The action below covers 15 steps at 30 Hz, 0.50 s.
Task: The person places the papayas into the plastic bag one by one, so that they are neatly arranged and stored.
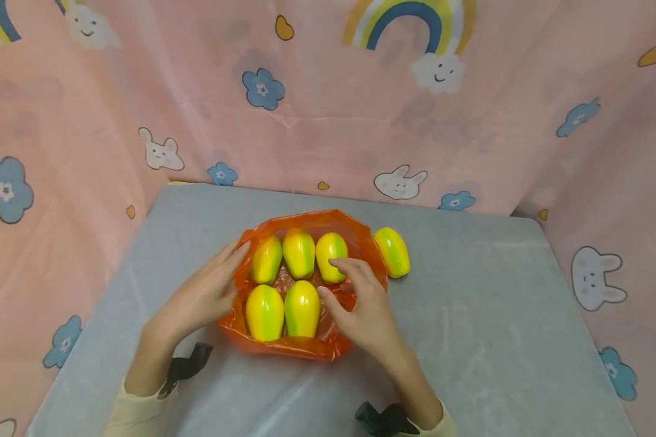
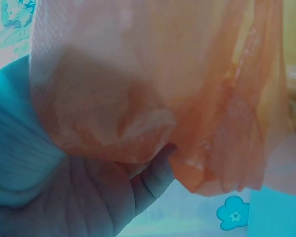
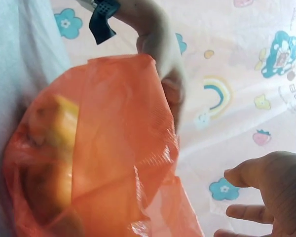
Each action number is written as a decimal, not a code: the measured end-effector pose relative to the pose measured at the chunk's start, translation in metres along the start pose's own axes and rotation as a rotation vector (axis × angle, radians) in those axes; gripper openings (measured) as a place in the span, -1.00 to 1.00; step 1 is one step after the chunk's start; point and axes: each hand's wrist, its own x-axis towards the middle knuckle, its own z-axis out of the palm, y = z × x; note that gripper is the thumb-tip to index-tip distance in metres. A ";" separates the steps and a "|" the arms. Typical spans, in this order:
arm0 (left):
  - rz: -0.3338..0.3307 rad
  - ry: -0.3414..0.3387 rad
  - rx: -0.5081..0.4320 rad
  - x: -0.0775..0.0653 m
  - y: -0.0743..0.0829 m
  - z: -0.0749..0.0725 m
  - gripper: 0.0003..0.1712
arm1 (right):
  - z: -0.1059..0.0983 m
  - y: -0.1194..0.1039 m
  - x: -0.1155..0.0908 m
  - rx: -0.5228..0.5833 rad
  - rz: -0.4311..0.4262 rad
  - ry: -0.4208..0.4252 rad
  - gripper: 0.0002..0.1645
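Note:
An orange-red plastic bag (image 1: 336, 224) lies wide open on the table, with several yellow-green mangoes (image 1: 302, 308) inside in two rows. My left hand (image 1: 208, 291) rests against the bag's left side, its fingers lying along the film near the rim. In the left wrist view, the orange film (image 2: 138, 89) hides much of that hand. Over the bag's right part hovers my right hand (image 1: 363, 309), thumb and fingers apart with nothing between them. The right wrist view shows its fingers (image 3: 251, 212) spread, away from the bag (image 3: 123, 148).
One more mango (image 1: 392, 252) lies outside the bag, close to its right rim. A grey cover lies over the table (image 1: 486, 340). Pink printed curtains (image 1: 317, 133) hang behind and at both sides.

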 end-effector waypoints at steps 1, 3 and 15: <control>-0.001 -0.001 0.001 0.000 0.000 0.000 -0.06 | -0.001 0.001 0.000 0.006 -0.003 0.005 -0.39; -0.003 -0.001 0.003 0.000 0.001 -0.001 -0.06 | -0.005 0.001 0.001 0.002 -0.010 0.017 -0.38; -0.001 0.011 0.015 -0.001 0.000 0.000 -0.07 | -0.041 0.015 0.014 -0.028 -0.082 0.102 -0.37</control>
